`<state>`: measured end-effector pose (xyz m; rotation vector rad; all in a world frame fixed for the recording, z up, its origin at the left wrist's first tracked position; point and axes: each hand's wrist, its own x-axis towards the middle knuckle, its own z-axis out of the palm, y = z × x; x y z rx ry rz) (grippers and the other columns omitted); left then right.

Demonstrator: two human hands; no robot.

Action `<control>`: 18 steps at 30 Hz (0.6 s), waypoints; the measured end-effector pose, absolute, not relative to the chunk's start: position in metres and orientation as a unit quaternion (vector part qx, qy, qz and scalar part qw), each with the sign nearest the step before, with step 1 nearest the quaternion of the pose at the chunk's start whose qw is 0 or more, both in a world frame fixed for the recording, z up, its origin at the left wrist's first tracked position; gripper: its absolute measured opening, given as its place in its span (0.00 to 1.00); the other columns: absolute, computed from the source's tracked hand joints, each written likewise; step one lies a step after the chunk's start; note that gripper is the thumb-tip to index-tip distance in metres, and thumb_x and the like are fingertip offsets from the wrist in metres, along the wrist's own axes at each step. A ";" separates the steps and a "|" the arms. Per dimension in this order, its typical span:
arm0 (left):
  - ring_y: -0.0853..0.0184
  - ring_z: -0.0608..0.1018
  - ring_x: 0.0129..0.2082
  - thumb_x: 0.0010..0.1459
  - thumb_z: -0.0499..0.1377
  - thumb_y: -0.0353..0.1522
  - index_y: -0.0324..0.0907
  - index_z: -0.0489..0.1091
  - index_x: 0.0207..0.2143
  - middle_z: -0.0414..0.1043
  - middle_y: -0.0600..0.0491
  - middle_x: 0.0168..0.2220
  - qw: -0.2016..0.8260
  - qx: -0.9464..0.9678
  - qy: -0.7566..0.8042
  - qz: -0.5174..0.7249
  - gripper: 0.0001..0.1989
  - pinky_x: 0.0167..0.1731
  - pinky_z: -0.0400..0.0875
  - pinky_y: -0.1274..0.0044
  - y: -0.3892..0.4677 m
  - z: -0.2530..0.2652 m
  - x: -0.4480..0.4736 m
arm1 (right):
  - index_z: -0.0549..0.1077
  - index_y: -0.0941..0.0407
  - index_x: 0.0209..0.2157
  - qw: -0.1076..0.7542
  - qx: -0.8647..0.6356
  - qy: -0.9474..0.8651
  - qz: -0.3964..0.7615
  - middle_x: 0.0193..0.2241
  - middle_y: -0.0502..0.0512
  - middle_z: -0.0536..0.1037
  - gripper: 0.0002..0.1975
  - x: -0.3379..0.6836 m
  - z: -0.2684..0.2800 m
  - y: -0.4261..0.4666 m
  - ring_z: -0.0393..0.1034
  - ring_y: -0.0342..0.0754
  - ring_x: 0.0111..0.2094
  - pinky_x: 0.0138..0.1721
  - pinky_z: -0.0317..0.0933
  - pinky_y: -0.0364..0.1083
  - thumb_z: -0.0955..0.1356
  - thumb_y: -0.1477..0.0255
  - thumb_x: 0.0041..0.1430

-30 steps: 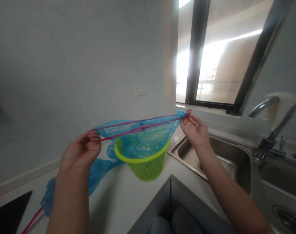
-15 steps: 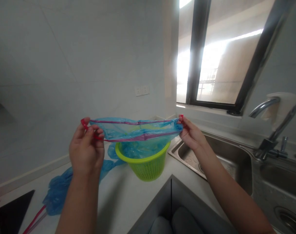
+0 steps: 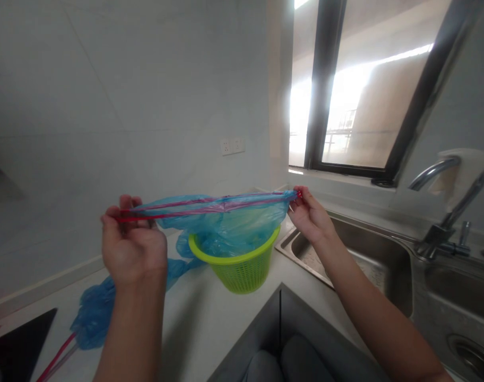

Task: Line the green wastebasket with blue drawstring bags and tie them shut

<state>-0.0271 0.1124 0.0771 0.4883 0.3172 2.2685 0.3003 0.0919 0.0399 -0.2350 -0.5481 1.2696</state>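
A thin blue drawstring garbage bag (image 3: 242, 220) is stretched sideways between my two hands, its mouth pulled nearly flat. My left hand (image 3: 134, 244) has its fingers hooked through the red drawstring (image 3: 142, 217), closed on it. At the other end, my right hand (image 3: 311, 217) pinches the gathered edge of the bag and a bit of red drawstring. Below, the bag's body hangs into a lime-green plastic basket (image 3: 242, 273) with lattice walls. Behind my left forearm lies a second, crumpled blue garbage bag (image 3: 93, 310) with red drawstrings trailing from it.
The basket stands on a white countertop (image 3: 190, 323). To the right is a stainless steel sink (image 3: 369, 249) with a chrome faucet (image 3: 444, 228). A black cooktop (image 3: 21, 347) lies at the lower left. A wall socket (image 3: 232, 146) and a window (image 3: 361, 106) are behind.
My left hand has moved left and turned, drawing the red drawstring out of the bag's hem. The bag's mouth has narrowed and bunched toward my right hand, which has barely moved.
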 end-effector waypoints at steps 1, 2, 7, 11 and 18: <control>0.69 0.78 0.45 0.69 0.52 0.36 0.42 0.67 0.36 0.77 0.54 0.40 0.396 0.185 0.120 0.891 0.10 0.46 0.72 0.78 0.114 0.077 -0.025 | 0.77 0.54 0.31 0.769 -0.098 -0.239 0.585 0.30 0.45 0.82 0.04 0.300 0.041 0.092 0.78 0.40 0.33 0.41 0.72 0.41 0.74 0.72 0.59; 0.69 0.79 0.42 0.69 0.51 0.36 0.42 0.67 0.36 0.76 0.54 0.37 0.402 0.177 0.122 0.890 0.10 0.47 0.72 0.78 0.114 0.077 -0.023 | 0.77 0.54 0.31 0.777 -0.090 -0.229 0.580 0.30 0.44 0.82 0.04 0.300 0.043 0.092 0.78 0.40 0.34 0.42 0.73 0.42 0.74 0.72 0.60; 0.71 0.77 0.36 0.65 0.55 0.29 0.43 0.68 0.44 0.72 0.55 0.32 0.386 0.286 0.109 0.870 0.06 0.43 0.74 0.78 0.110 0.069 -0.005 | 0.74 0.53 0.32 0.837 -0.115 -0.220 0.487 0.25 0.43 0.78 0.06 0.292 0.054 0.091 0.76 0.39 0.29 0.34 0.72 0.40 0.73 0.70 0.61; 0.68 0.78 0.36 0.62 0.60 0.31 0.51 0.64 0.53 0.74 0.55 0.36 0.350 0.410 0.153 0.828 0.18 0.37 0.75 0.76 0.097 0.066 0.009 | 0.69 0.52 0.35 0.862 -0.191 -0.277 0.378 0.16 0.39 0.64 0.14 0.277 0.061 0.094 0.63 0.38 0.17 0.22 0.62 0.38 0.73 0.57 0.59; 0.74 0.63 0.15 0.66 0.56 0.37 0.49 0.61 0.53 0.70 0.59 0.26 0.279 0.555 0.182 0.763 0.14 0.24 0.68 0.77 0.076 0.070 0.031 | 0.67 0.55 0.28 0.820 -0.252 -0.363 0.363 0.16 0.40 0.50 0.20 0.245 0.077 0.110 0.42 0.37 0.15 0.16 0.39 0.40 0.64 0.54 0.65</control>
